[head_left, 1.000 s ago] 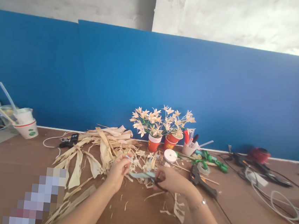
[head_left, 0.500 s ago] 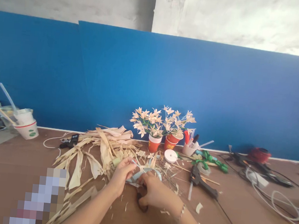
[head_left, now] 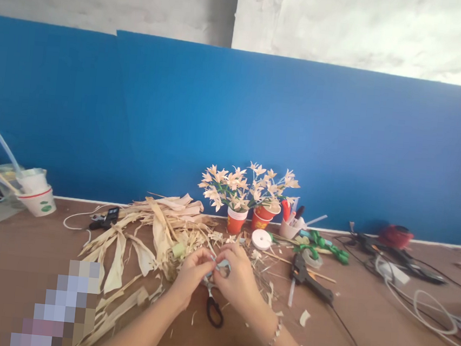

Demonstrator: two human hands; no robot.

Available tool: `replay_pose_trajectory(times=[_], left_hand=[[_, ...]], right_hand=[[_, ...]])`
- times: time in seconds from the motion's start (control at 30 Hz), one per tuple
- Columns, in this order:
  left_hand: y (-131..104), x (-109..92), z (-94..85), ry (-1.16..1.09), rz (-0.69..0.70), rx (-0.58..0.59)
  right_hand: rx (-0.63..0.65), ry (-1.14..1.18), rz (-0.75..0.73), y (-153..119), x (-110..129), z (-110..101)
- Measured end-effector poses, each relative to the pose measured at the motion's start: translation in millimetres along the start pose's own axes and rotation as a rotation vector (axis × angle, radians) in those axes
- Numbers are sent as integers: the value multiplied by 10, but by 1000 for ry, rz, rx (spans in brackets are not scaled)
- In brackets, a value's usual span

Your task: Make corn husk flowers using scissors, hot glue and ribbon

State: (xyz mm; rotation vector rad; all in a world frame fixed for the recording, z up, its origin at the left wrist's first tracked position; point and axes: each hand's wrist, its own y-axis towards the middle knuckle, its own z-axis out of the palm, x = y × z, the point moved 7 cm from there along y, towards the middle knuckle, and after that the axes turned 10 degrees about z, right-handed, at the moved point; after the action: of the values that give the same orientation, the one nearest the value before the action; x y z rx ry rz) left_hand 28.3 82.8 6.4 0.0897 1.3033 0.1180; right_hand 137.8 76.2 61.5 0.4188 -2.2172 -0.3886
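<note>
My left hand (head_left: 194,273) is closed in a pinch, its fingertips on a thin pale-blue strip (head_left: 213,258). My right hand (head_left: 237,274) meets it there, thumb and forefinger pinched at the same strip; most of it is hidden by the fingers. Below and between the hands lies a pair of scissors (head_left: 214,312) with black handles, its blades partly covered by the hands. Behind the hands is a heap of dried corn husks (head_left: 163,232), with scraps around it.
Husk flowers (head_left: 235,184) stand in red paper cups (head_left: 235,223) near the blue partition (head_left: 179,108). To the right lie a white ribbon roll (head_left: 261,239), a glue gun (head_left: 308,278) with its cord, green ribbon pieces (head_left: 321,244) and cables. A white cup (head_left: 42,202) stands far left.
My right hand has let go of the scissors, which now lie on the table, and has moved up to my left hand. Their fingertips now come together at the strip.
</note>
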Motion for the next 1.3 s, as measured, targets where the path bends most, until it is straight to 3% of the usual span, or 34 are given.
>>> replay_pose_trajectory(times=[0.27,0.43,1.3], left_hand=[[-2,-23,-3,14,0,-11],[56,-19,-45,51,102,5],[83,-165,-58,273,339,55]], right_hand=[[-95,-190,-26,-24,-32,-42],[-107,-247,-32,-39,-10,-44],[16,-186,-39,-7,0,-44]])
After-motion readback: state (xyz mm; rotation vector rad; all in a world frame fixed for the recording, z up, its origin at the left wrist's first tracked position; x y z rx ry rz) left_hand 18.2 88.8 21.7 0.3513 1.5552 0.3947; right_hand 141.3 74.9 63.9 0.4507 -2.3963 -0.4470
